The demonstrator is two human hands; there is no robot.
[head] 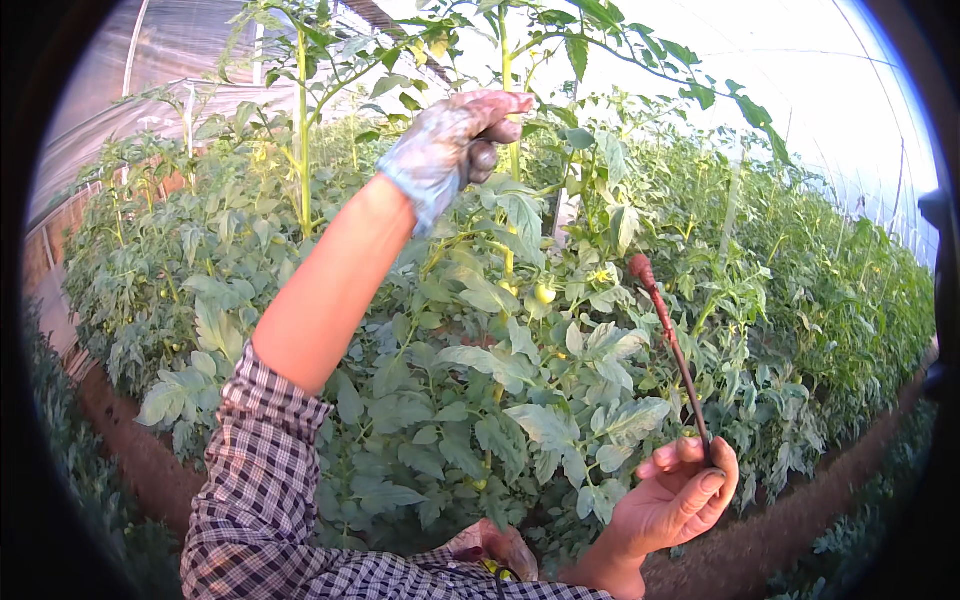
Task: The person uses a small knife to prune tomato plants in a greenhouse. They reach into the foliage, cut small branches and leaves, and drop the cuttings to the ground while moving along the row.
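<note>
My left hand [465,146], in a thin, stained bluish glove, is raised to a tall tomato stem [514,161]. Its fingers are bent and their tips cross in front of the stem. Whether they grip it or only touch it cannot be made out. Lower right, my bare right hand [675,491] pinches the dark lower end of a thin stick [686,375] between thumb and fingers. The stick leans up and left, its swollen tip [640,266] coated reddish brown. Below my left hand, a pale green tomato [545,293] hangs near a yellow flower [601,276].
Dense tomato plants [450,420] fill the space before me. Another upright stem [304,135] rises left of my gloved hand. A reddish-stained pouch or bag [499,544] is at my front. Bare soil [135,457] borders the plants, under translucent greenhouse sheeting [787,90].
</note>
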